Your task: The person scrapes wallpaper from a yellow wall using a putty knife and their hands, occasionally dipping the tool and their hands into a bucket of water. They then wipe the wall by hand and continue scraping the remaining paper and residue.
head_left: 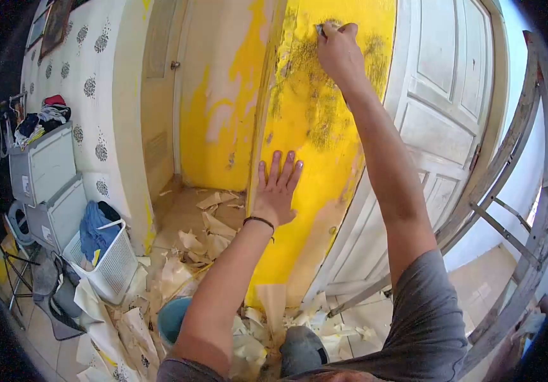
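High on the yellow painted wall (325, 210), my right hand (340, 54) is closed around what looks like a small scraper (319, 30). Only a greyish edge of it shows past my fingers; the rest is hidden. Dark mottled stains (312, 83) cover the paint around and below that hand. Lower down, my left hand (277, 194) lies flat against the yellow surface near its left corner, fingers spread and holding nothing. A dark band circles the left wrist.
Torn wallpaper strips (191, 248) litter the floor. A teal bucket (171, 315) stands beside my left forearm. A white laundry basket (111, 261) and grey storage boxes (45, 165) are left. A white door (442, 121) and a ladder (509, 172) flank the right side.
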Demonstrator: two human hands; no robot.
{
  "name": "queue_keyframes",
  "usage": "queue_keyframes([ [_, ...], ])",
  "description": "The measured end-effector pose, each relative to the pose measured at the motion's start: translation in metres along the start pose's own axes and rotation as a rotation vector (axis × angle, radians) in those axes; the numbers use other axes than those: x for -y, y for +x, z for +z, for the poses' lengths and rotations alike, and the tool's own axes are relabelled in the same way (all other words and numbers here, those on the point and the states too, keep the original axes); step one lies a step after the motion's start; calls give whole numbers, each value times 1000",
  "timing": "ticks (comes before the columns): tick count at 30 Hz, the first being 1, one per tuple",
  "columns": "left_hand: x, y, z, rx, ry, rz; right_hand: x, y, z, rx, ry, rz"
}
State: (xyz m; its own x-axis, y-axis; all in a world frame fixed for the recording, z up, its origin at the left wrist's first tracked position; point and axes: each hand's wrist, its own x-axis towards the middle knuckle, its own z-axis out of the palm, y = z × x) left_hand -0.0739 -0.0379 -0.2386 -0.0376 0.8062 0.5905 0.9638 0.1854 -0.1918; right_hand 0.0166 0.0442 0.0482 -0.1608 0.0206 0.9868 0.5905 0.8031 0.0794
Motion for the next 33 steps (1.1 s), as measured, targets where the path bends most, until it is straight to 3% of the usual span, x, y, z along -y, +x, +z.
queue_keyframes([
  [3,-2,0,0,-4,38,-16,4,-34,2,52,-21,23],
  [10,-1,0,-7,37,42,-13,-2,-4,5,-47,63,-38],
  [14,-1,-1,1,-3,34,-2,-4,-29,15,-58,61,11],
  [18,-1,0,-1,-8,62,-10,-4,3,14,-80,57,29],
  [20,0,-2,-3,3,38,-12,-3,13,8,-71,227,135],
  [24,0,-7,-16,52,-152,-16,3,-57,-6,-61,242,-34],
  [27,-9,-13,-22,-99,-336,-6,19,-129,-17,33,421,49],
  [29,-24,-23,-20,-380,-500,26,30,-161,-14,65,483,116],
  [30,-23,-26,-22,-375,-496,24,34,-172,-12,64,553,130],
  [32,-23,-35,-42,-150,-746,195,36,-184,-17,68,625,146],
  [33,-30,-47,-53,-238,-906,164,37,-186,-20,50,615,151],
])
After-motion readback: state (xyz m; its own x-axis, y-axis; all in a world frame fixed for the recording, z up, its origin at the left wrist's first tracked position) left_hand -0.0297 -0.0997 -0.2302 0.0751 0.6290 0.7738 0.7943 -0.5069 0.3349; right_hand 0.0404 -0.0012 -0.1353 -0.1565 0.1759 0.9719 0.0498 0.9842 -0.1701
